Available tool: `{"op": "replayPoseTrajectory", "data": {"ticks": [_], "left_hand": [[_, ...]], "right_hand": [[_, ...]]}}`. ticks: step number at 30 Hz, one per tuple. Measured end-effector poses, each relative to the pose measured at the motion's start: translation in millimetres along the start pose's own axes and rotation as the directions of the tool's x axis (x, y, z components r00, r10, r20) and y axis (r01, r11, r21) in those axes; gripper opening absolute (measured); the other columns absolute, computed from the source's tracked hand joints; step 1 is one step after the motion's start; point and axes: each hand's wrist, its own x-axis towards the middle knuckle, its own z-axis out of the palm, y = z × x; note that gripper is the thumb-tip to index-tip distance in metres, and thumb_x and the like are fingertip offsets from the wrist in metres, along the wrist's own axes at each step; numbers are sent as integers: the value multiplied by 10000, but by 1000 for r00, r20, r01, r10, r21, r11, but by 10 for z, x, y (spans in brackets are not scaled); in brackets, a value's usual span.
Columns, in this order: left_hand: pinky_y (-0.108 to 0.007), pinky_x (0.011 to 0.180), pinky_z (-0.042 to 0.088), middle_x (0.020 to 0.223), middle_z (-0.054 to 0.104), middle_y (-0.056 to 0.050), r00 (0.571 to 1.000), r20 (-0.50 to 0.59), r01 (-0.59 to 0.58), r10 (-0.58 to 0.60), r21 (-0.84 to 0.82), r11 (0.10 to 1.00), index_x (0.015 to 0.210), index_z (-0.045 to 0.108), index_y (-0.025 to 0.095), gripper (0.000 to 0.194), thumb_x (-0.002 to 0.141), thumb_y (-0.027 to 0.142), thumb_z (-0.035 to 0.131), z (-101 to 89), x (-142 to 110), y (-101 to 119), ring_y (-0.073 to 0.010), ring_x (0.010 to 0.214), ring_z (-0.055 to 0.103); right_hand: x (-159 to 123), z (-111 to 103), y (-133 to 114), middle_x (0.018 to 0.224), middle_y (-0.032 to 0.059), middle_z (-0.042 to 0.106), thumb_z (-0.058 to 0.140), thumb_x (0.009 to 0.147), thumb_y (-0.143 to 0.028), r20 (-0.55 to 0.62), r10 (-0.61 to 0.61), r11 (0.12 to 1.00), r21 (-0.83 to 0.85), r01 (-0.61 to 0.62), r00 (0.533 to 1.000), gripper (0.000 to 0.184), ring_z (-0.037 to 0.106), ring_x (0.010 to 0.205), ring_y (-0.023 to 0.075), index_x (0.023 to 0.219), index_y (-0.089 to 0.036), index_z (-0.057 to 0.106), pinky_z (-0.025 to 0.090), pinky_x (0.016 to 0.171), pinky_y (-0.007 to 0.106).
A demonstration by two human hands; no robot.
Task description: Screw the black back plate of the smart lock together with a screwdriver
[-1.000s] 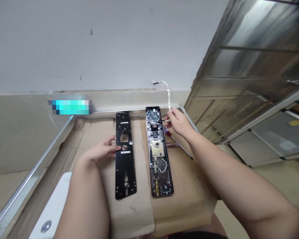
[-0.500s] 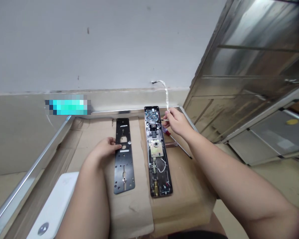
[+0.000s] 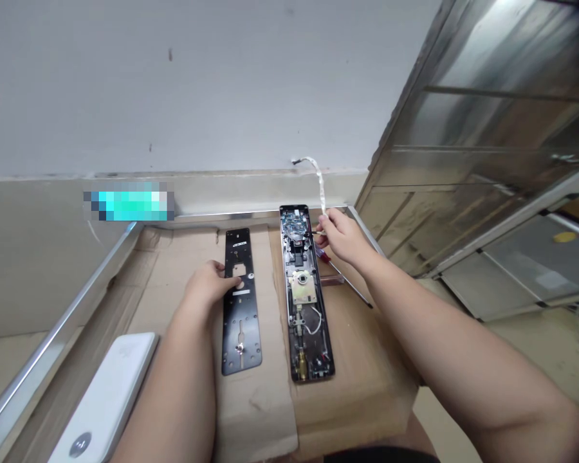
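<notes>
A long black metal plate [image 3: 241, 315] with holes lies on cardboard [image 3: 357, 379]. My left hand [image 3: 207, 286] grips its left edge, thumb on top near a round hole. To its right lies an open door-lock body [image 3: 303, 302], its circuit boards, wires and brass parts showing. My right hand [image 3: 341, 236] is closed in a pinch on a white ribbon cable [image 3: 318, 177] that rises from the top right of the lock body. A red-handled screwdriver [image 3: 340, 273] lies under that hand.
A white flat device [image 3: 106, 399] lies at the lower left. A metal rail [image 3: 58, 334] frames the work surface on the left and back. A grey wall stands behind. Shiny metal panels [image 3: 487, 161] lean at the right.
My left hand has slid further onto the black plate, and the plate has shifted slightly. The right hand stays pinched on the cable. The view has drifted a little.
</notes>
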Motion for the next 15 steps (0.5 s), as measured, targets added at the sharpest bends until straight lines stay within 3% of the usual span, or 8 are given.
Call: {"op": "replayPoseTrajectory", "data": {"ticks": [3,8,15], "left_hand": [[-337,696,468,1017,745,-99,1000,-17,-16,16,2,1000,1119,576,200,593,650,497,784,14,-27,37,-295,938,711],[-360,717,474,1057,745,-130,999,-40,29,-29,-6,1000,1065,591,208,581,696,641,711,52,-62,152,-327,976,703],[-428,796,492,1126,713,-198,999,-37,19,-23,-103,994,1190,550,174,780,628,672,760,101,-30,277,-394,1074,668]], "right_hand": [[-1,0,-3,812,20,656,432,1008,-394,-1,12,1000,-5,-12,1000,252,663,577,140,837,-217,486,513,525,259],[-3,5,-11,820,22,655,437,1005,-393,4,20,1000,-23,-20,1000,246,666,577,135,842,-216,490,506,522,248],[10,8,-7,850,35,656,437,1003,-399,12,25,999,-37,-25,1000,253,691,613,168,830,-221,483,503,515,282]]}}
